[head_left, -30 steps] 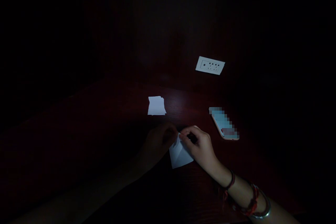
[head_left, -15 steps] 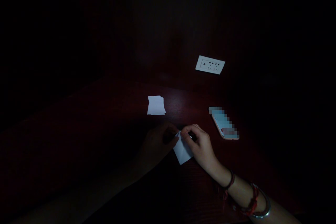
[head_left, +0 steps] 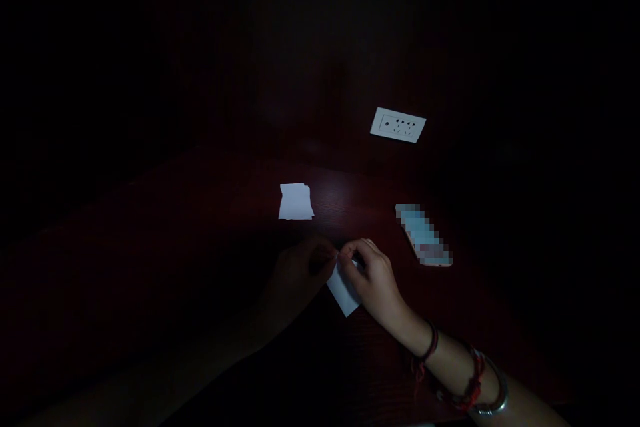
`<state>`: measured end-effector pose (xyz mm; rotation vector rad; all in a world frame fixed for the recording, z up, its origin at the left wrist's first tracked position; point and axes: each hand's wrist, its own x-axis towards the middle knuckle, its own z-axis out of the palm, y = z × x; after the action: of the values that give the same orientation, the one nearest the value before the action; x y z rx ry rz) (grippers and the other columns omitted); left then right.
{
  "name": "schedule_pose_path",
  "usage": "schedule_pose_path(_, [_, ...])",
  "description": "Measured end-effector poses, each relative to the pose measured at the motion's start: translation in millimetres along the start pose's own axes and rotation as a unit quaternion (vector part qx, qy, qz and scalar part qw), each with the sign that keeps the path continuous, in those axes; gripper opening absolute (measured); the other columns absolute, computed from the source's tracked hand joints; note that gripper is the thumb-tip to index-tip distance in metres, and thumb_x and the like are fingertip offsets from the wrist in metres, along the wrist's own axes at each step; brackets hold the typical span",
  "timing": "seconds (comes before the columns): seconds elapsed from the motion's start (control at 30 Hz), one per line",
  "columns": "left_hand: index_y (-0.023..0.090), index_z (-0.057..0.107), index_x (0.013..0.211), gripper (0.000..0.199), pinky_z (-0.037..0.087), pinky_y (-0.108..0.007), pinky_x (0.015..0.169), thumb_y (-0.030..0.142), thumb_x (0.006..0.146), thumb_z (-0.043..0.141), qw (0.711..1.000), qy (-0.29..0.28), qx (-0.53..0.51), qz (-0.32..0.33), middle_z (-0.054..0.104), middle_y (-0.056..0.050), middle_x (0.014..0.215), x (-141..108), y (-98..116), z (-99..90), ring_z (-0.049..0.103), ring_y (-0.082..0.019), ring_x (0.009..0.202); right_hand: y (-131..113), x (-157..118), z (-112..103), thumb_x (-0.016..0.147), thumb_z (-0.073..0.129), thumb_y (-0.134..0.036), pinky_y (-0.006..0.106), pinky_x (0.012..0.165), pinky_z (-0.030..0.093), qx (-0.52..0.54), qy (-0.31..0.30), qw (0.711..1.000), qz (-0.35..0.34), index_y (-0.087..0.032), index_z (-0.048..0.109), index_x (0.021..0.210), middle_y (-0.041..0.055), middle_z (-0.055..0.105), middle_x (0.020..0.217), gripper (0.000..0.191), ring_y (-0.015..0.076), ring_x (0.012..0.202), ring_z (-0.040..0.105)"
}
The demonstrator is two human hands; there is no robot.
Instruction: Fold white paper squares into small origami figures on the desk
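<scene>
A small sheet of white paper (head_left: 344, 292) is held low over the dark red table, one corner pointing toward me. My left hand (head_left: 303, 273), deep in shadow, pinches its far corner between thumb and fingers. On the same corner, my right hand (head_left: 373, 277) is closed with thumb and forefinger together, almost touching the left fingertips. The right hand covers the paper's right side. Bracelets (head_left: 475, 380) ring the right wrist and forearm. Beyond the hands lies a short stack of white paper squares (head_left: 296, 201).
To the right, a phone (head_left: 424, 235) with a lit, blurred screen lies on the table (head_left: 240, 193). A white socket plate (head_left: 398, 125) is set in the dark wall behind. The surroundings are mostly black.
My right hand has shifted slightly left, closer to the left fingertips, and covers more of the paper's top corner. The whole view has moved a little.
</scene>
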<state>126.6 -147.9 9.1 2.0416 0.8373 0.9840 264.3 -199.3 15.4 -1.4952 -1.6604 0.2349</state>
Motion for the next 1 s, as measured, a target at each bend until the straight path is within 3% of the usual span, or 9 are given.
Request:
schedule_pose_path(0.27, [0.019, 0.050, 0.084, 0.008, 0.047, -0.023, 0.066, 0.020, 0.077, 0.051, 0.999, -0.014, -0.033, -0.020, 0.059, 0.001, 0.082, 1, 0, -2.4, 0.058, -0.012, 0.076, 6, 4, 4, 0.078, 0.045, -0.018, 0.022, 0.061, 0.037, 0.078, 0.000, 0.996, 0.044, -0.016, 0.052, 0.071, 0.0012, 0.052, 0.070, 0.011, 0.0125, 0.068, 0.048])
schedule_pose_path(0.47, [0.020, 0.046, 0.090, 0.026, 0.048, -0.024, 0.068, 0.025, 0.068, 0.061, 0.998, -0.023, -0.047, -0.043, 0.056, 0.000, 0.088, -1, 0, 4.6, 0.058, -0.014, 0.080, 10, 5, 6, 0.076, 0.048, -0.024, 0.022, 0.060, 0.037, 0.126, 0.030, 0.986, 0.105, -0.015, 0.054, 0.066, 0.0011, 0.052, 0.067, 0.015, 0.0124, 0.066, 0.048])
schedule_pose_path(0.73, [0.023, 0.041, 0.104, 0.043, 0.046, -0.027, 0.066, 0.040, 0.069, 0.060, 0.998, -0.038, 0.009, -0.055, 0.057, -0.002, 0.095, -9, 1, 6.0, 0.056, -0.018, 0.084, 10, 3, 7, 0.072, 0.052, -0.027, 0.021, 0.056, 0.038, 0.201, -0.005, 0.968, 0.147, -0.015, 0.057, 0.068, 0.0001, 0.056, 0.062, 0.014, 0.0118, 0.059, 0.049])
schedule_pose_path(0.83, [0.024, 0.045, 0.099, 0.032, 0.044, -0.028, 0.065, 0.039, 0.073, 0.055, 0.995, -0.038, 0.084, -0.036, 0.057, 0.000, 0.089, -9, 5, 2.1, 0.056, -0.017, 0.077, 9, 2, 6, 0.072, 0.053, -0.026, 0.021, 0.056, 0.038, 0.201, 0.002, 0.967, 0.159, -0.015, 0.057, 0.068, 0.0002, 0.056, 0.062, 0.013, 0.0117, 0.058, 0.050])
schedule_pose_path(1.0, [0.021, 0.052, 0.091, 0.015, 0.040, -0.030, 0.074, 0.028, 0.079, 0.046, 0.983, -0.012, 0.177, 0.043, 0.054, -0.001, 0.091, -5, 2, -0.7, 0.051, -0.017, 0.083, 9, 2, 6, 0.071, 0.054, -0.027, 0.021, 0.055, 0.039, 0.196, 0.009, 0.965, 0.171, -0.015, 0.058, 0.068, 0.0001, 0.058, 0.061, 0.013, 0.0118, 0.058, 0.051])
